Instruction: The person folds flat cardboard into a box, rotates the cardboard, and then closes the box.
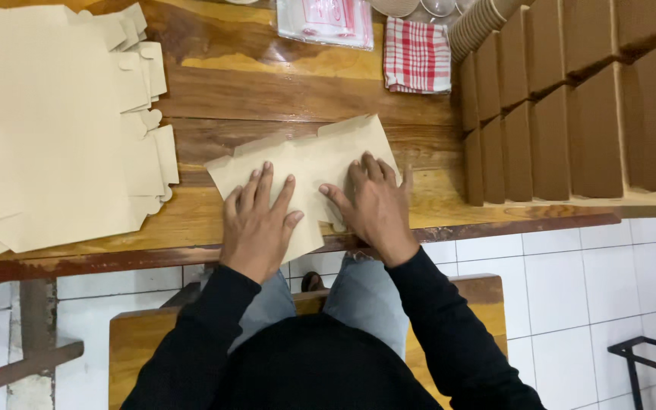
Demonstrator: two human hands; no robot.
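Observation:
A flat tan cardboard box blank (309, 163) lies on the wooden table (282, 91) near its front edge. My left hand (258, 222) presses flat on the blank's left part, fingers spread. My right hand (373, 203) presses palm-down on its right part, fingers apart. Both hands rest on top of the cardboard without gripping it. My black sleeves and grey trousers show below the table edge.
A large stack of flat cardboard blanks (55, 121) covers the table's left side. Rows of folded brown boxes (571, 106) stand at the right. A red-and-white checked cloth (417, 55), a clear plastic bag (326, 19) and stacked paper cups (478, 23) sit at the back. I sit on a wooden bench (134, 342).

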